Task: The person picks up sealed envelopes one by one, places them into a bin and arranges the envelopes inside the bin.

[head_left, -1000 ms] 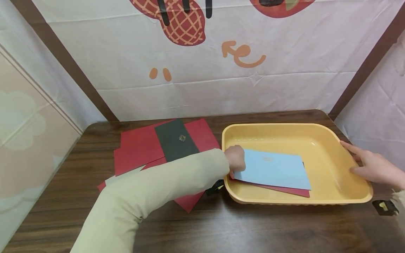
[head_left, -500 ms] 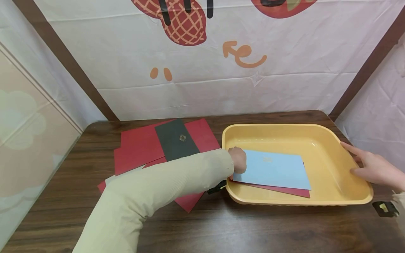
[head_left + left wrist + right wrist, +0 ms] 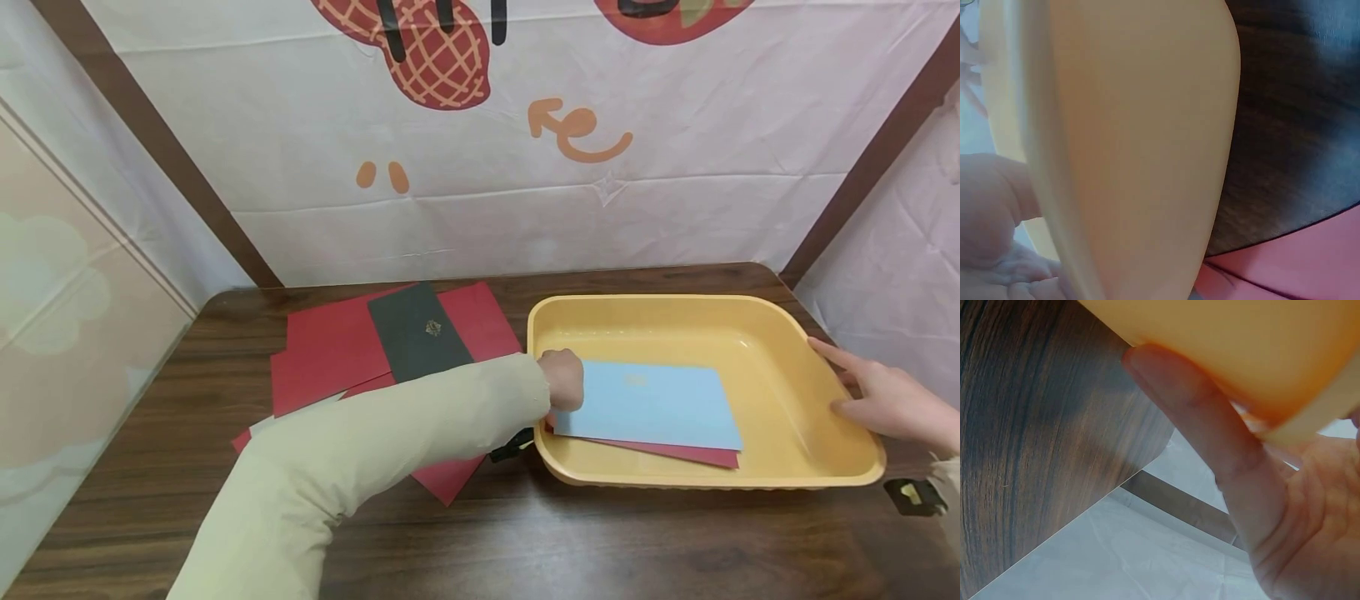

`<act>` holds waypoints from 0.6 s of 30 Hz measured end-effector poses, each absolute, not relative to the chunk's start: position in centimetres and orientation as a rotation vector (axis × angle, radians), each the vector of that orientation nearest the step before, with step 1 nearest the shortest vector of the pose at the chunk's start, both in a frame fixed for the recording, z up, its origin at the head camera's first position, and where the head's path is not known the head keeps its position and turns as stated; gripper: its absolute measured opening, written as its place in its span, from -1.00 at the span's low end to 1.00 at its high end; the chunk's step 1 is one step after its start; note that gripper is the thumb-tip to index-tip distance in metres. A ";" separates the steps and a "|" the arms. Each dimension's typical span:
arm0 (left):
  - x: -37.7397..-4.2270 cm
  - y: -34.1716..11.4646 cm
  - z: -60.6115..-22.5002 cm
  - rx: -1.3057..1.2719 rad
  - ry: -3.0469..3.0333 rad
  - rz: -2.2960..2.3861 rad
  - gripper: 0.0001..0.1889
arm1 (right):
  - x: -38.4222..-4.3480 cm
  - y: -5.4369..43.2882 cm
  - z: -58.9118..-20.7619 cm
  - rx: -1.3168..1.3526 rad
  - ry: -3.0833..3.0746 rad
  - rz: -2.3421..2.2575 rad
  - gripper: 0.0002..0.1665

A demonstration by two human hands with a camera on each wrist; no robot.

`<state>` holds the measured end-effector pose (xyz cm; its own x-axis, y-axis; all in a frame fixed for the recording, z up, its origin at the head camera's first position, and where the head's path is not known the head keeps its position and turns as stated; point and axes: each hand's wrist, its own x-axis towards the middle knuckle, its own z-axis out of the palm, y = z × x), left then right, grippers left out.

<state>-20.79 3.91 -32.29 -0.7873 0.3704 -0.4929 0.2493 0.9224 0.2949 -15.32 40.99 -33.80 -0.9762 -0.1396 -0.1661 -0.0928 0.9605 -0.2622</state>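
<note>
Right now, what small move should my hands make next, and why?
Probably your left hand, at the blue envelope, should nudge it slightly nearer to you: the red envelope beneath peeks out along its near edge. Your right hand touches the yellow tray.

I worked in a fabric-walled booth (image 3: 60, 333) | cartoon-printed cloth (image 3: 480, 225) hung beyond my wood-grain tabletop (image 3: 600, 542) | building type was unclear

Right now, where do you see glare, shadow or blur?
Head: glare on the wooden tabletop, gold print on the light-blue envelope too blurred to read; left wrist: yellow tray rim out of focus; right wrist: shadow across the tabletop.
</note>
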 end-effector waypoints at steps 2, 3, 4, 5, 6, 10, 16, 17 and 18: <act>-20.8 3.8 -32.4 0.423 2.511 0.367 -0.71 | -15.3 41.1 -33.8 -0.178 2.930 -0.376 0.10; -20.8 3.7 -32.4 0.416 2.510 0.400 -0.68 | -15.3 41.1 -33.7 -0.179 2.932 -0.374 0.10; -20.7 3.5 -32.3 0.398 2.503 0.470 -0.64 | -15.3 41.1 -33.7 -0.180 2.932 -0.376 0.10; -20.7 3.3 -32.3 0.377 2.494 0.535 -0.57 | -15.3 41.2 -33.7 -0.180 2.932 -0.376 0.10; -20.6 3.0 -32.3 0.376 2.486 0.588 -0.55 | -15.3 41.2 -33.7 -0.181 2.932 -0.376 0.10; -20.0 1.9 -32.2 0.388 2.440 0.835 -0.53 | -15.3 41.1 -33.7 -0.183 2.927 -0.384 0.09; -19.2 -0.1 -32.6 0.360 2.278 1.314 -0.63 | -15.4 41.0 -33.7 -0.186 2.925 -0.384 0.10; -19.1 -0.4 -32.7 0.353 2.253 1.381 -0.65 | -15.3 41.0 -33.7 -0.181 2.924 -0.384 0.10; -19.0 -0.8 -32.8 0.352 2.230 1.445 -0.67 | -15.3 41.0 -33.7 -0.177 2.923 -0.384 0.10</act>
